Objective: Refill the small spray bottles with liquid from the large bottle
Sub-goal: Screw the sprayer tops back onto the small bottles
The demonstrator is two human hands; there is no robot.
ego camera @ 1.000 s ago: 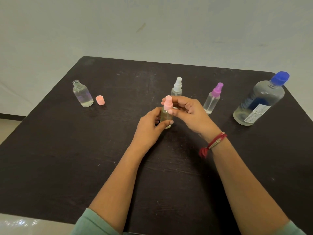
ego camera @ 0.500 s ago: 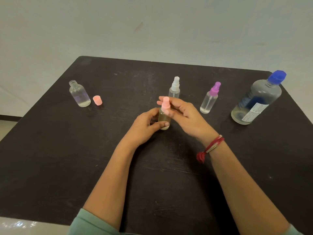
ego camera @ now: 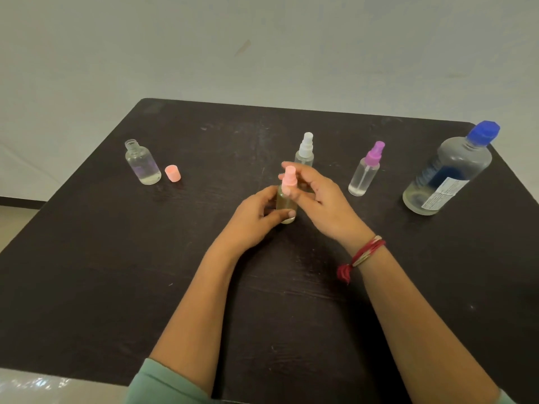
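A small clear spray bottle with a pink spray top (ego camera: 288, 177) stands on the dark table (ego camera: 116, 272) at the centre. My left hand (ego camera: 256, 217) grips its body (ego camera: 285, 205) from the left. My right hand (ego camera: 318, 199) pinches the pink spray top with thumb and fingertips. Behind them stand a white-topped spray bottle (ego camera: 305, 150) and a purple-topped spray bottle (ego camera: 366, 170). The large bottle with a blue cap (ego camera: 449, 170) stands at the far right, holding little liquid.
At the back left stands an uncapped small clear bottle (ego camera: 142, 163) with a loose pink cap (ego camera: 172, 173) beside it. A pale wall rises behind the table. The table's front edge lies near my elbows.
The view has shifted slightly. My hands stay on the pink-topped bottle, and the right fingers have turned a little around the spray top.
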